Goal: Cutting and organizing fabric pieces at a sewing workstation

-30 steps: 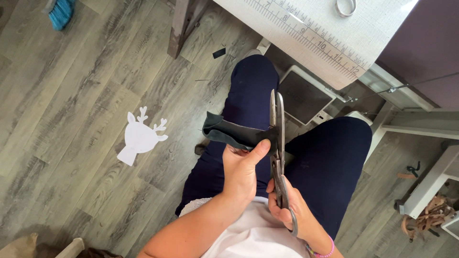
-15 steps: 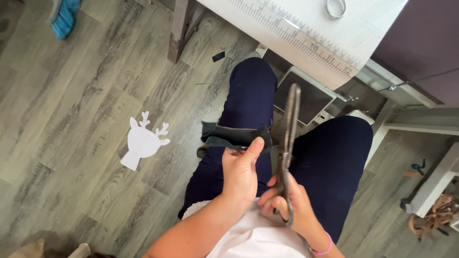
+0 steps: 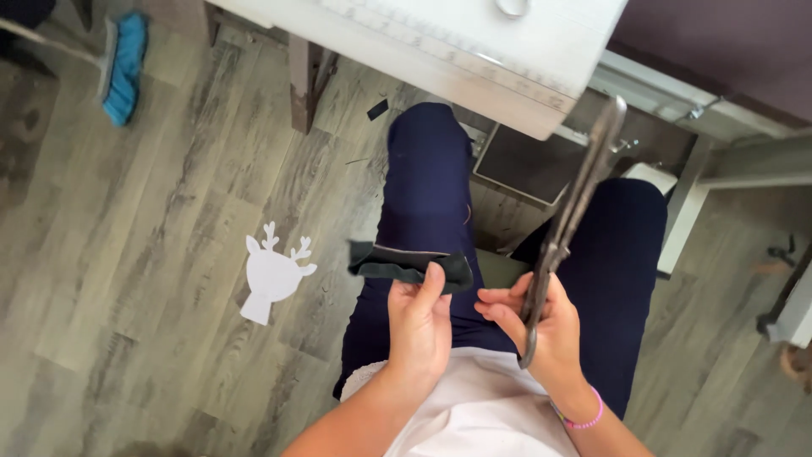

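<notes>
My left hand pinches a dark strip of leather-like material by its right end, thumb on top, over my left thigh. The strip sticks out to the left, slightly curled. My right hand grips the handles of large metal shears. Their blades are shut and point up and to the right, away from the strip, toward the table's edge. Both hands hover above my lap in dark blue trousers.
A white paper reindeer-head cutout lies on the grey wood floor. A white table with a printed ruler spans the top. A grey pedal plate sits under it. A blue broom head is at top left.
The shears left the strip and swung up to the right, blades now shut and clear of it. My left hand still holds the strip. The camera tilted.
</notes>
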